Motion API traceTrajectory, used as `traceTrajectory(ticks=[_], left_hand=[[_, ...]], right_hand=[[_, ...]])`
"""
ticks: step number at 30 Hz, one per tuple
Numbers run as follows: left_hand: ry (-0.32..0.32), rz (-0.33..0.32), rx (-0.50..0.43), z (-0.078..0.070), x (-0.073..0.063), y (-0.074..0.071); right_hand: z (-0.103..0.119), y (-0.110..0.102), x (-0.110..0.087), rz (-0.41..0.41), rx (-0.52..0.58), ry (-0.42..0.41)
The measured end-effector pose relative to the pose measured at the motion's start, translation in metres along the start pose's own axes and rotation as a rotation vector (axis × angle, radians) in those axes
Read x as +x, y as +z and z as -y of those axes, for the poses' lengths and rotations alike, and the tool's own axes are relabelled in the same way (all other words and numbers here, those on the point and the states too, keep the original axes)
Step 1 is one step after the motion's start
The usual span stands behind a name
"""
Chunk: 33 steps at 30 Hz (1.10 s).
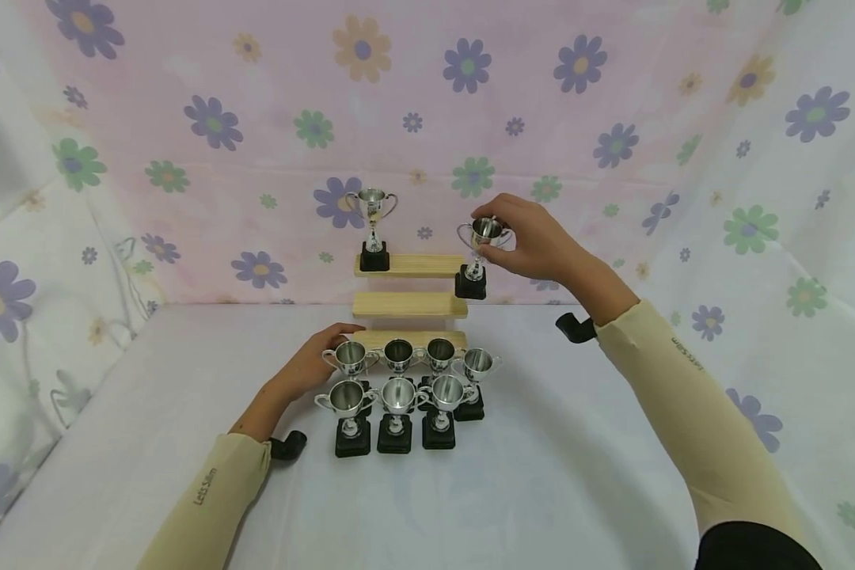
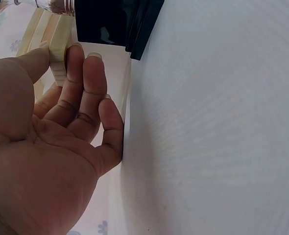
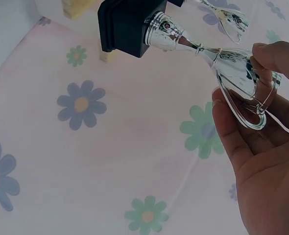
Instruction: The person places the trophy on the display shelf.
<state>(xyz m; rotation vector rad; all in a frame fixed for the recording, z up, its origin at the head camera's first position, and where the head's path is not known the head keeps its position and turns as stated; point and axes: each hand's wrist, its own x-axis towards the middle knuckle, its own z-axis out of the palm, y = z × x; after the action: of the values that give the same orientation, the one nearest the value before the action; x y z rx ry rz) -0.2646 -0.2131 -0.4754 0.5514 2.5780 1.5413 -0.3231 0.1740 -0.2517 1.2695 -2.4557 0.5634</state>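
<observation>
My right hand point(image 1: 534, 236) pinches a small silver trophy point(image 1: 473, 272) by its cup and handle. The trophy is held off the surface, its black base near the right end of the top step of a wooden stepped stand point(image 1: 409, 304). In the right wrist view, thumb and fingers grip the cup point(image 3: 235, 66) beside a looped handle. On the top step's left end stands another trophy point(image 1: 374, 212). My left hand point(image 1: 306, 366) holds the left end of the lowest step; in the left wrist view, thumb and fingertips pinch that wooden step point(image 2: 61, 39).
Several silver trophies point(image 1: 397, 396) on black bases stand in two rows on the white table point(image 1: 541, 475), before the stand. One black base point(image 2: 105, 22) is close to my left fingertips. Flowered cloth point(image 1: 413, 95) hangs behind and at the sides.
</observation>
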Motion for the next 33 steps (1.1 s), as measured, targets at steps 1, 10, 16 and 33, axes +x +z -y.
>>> traceTrajectory(ticks=[1, 10, 16, 33], left_hand=[[-0.006, 0.0, -0.001, 0.0, 0.0, 0.0], [-0.005, -0.003, -0.002, -0.004, 0.0, 0.0], [-0.013, -0.004, 0.007, -0.004, -0.002, 0.0], [-0.016, 0.008, -0.014, 0.001, 0.0, 0.0]], right_hand=[[0.001, 0.001, 0.005, 0.003, 0.005, 0.004], [0.007, 0.007, 0.038, 0.014, -0.006, 0.029], [0.006, 0.013, 0.055, 0.024, -0.008, 0.104], [0.008, 0.037, 0.088, -0.015, 0.094, 0.26]])
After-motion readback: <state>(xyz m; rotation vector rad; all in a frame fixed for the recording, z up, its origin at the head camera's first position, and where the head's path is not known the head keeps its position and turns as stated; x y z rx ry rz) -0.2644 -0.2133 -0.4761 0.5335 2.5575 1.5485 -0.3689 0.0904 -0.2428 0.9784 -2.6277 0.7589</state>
